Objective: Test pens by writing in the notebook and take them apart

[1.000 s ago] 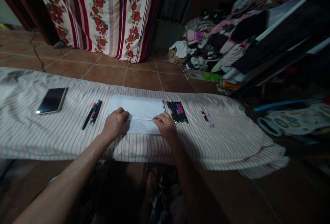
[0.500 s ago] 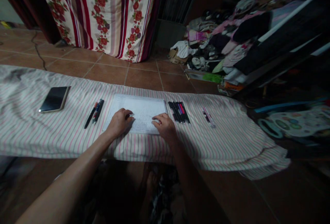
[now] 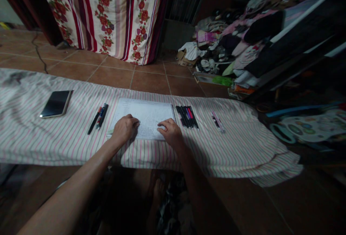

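A spiral notebook [image 3: 147,109] lies on the striped cloth with its page covered in faint writing and its coil at the right edge. Over its lower left part, my left hand [image 3: 124,128] has thumb and fingers pinched together. My right hand [image 3: 170,131] is closed in a similar pinch over the lower right part, a short gap from the left. Anything thin between either set of fingertips is too small to make out. Just right of the coil, several pens [image 3: 187,117] lie side by side. Left of the notebook lie a few more pens [image 3: 98,118].
A dark-screened tablet or phone [image 3: 56,103] rests at the left of the striped cloth [image 3: 238,145]. Pink and clear pens [image 3: 218,122] lie to the right. Beyond are a floral curtain [image 3: 116,15], tiled floor and a heap of clothes [image 3: 229,40].
My left fingertips have come closer together. My right hand has shifted slightly left. The notebook and pens stay in place on the cloth.
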{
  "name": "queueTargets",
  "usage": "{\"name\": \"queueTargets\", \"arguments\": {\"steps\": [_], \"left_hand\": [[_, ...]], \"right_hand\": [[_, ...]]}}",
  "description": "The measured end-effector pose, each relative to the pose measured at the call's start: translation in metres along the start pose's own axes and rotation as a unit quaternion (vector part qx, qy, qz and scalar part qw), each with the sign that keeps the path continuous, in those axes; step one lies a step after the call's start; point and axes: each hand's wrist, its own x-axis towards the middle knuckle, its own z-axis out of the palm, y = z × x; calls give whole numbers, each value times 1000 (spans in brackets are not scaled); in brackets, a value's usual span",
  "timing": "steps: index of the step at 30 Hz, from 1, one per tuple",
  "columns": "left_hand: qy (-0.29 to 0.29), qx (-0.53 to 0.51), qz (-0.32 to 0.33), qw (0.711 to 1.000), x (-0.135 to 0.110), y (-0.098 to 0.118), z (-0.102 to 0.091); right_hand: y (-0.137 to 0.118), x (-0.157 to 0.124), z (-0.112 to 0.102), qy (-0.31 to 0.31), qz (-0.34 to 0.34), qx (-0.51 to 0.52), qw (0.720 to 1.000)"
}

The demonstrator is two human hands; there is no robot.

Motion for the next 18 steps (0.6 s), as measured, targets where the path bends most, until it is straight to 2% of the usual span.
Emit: {"name": "queueTargets", "arguments": {"steps": [6,13,18], "left_hand": [[8,118,-4,993,-6,9,-7],[-1,96,-9,995,-4,4,-4],[12,104,20,994,-2,-2,-2]], "right_hand": [[0,0,0,0,-6,-2,1000],[-3,1,-1,-12,6,-27,1000],[-5,2,0,-22,10,-41,999]]}}
